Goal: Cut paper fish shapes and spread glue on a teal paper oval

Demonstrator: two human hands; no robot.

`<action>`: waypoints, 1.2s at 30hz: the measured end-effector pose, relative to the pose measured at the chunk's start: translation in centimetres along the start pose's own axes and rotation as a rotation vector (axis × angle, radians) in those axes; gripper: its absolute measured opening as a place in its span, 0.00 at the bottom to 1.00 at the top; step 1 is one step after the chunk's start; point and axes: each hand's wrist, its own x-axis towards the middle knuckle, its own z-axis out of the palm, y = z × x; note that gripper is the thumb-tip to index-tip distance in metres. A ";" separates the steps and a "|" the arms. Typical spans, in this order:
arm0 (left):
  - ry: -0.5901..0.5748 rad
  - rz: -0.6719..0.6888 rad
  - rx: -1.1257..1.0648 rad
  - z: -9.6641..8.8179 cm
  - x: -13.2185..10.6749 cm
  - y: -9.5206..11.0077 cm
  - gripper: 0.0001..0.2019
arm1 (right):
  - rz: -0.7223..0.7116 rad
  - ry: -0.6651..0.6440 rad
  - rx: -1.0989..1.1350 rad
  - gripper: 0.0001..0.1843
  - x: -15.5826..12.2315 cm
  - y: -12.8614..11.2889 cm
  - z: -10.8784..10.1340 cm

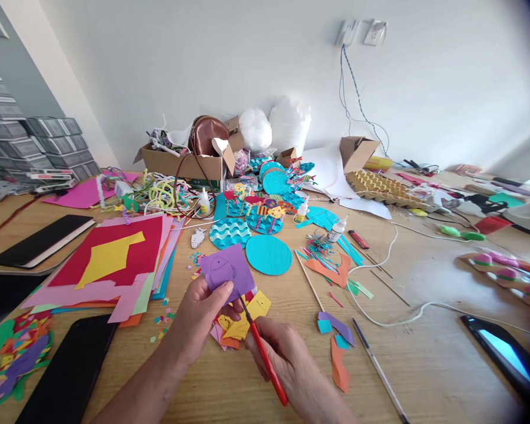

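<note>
My left hand [201, 315] pinches a purple paper square [227, 271] with a pencilled fish outline on it, held just above the wooden table [433, 353]. My right hand [287, 359] is closed around red-handled scissors [265, 353]; their tips reach the paper's lower right edge. Yellow and pink paper scraps [242, 321] lie under both hands.
A stack of coloured sheets [115, 262] lies at the left beside a black phone [68, 371]. Teal paper discs [268, 254], glue bottles, pipe cleaners and cardboard boxes [188, 162] crowd the back. A pen [380, 371], skewer, white cable and a lit phone [503, 353] lie at the right.
</note>
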 end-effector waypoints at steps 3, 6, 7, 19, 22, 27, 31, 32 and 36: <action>0.012 -0.010 -0.004 0.1 -0.1 0.1 0.06 | 0.000 -0.009 0.016 0.23 0.0 0.0 0.0; 0.019 -0.022 -0.009 0.3 -0.2 0.3 0.07 | -0.005 -0.024 0.021 0.23 -0.1 0.1 0.1; 0.021 -0.025 -0.010 0.3 -0.2 0.3 0.07 | -0.004 -0.025 0.018 0.23 -0.1 0.1 0.1; 0.013 -0.046 -0.001 0.4 -0.3 0.4 0.07 | 0.001 -0.020 0.018 0.23 -0.2 0.4 0.1; 0.015 -0.060 0.011 0.4 -0.3 0.5 0.07 | 0.002 -0.026 0.013 0.23 -0.3 0.5 0.0; 0.005 -0.073 0.027 0.4 -0.3 0.5 0.08 | 0.015 -0.023 -0.010 0.24 -0.2 0.2 -0.2; -0.018 -0.074 0.054 0.2 -0.2 0.4 0.09 | 0.021 -0.015 -0.031 0.26 -0.2 0.2 -0.3; -0.028 -0.074 0.059 0.2 -0.2 0.4 0.09 | 0.018 -0.016 -0.035 0.26 -0.2 0.2 -0.3; -0.074 -0.074 0.071 0.0 -0.2 0.3 0.09 | 0.008 -0.018 -0.061 0.24 -0.3 0.4 -0.4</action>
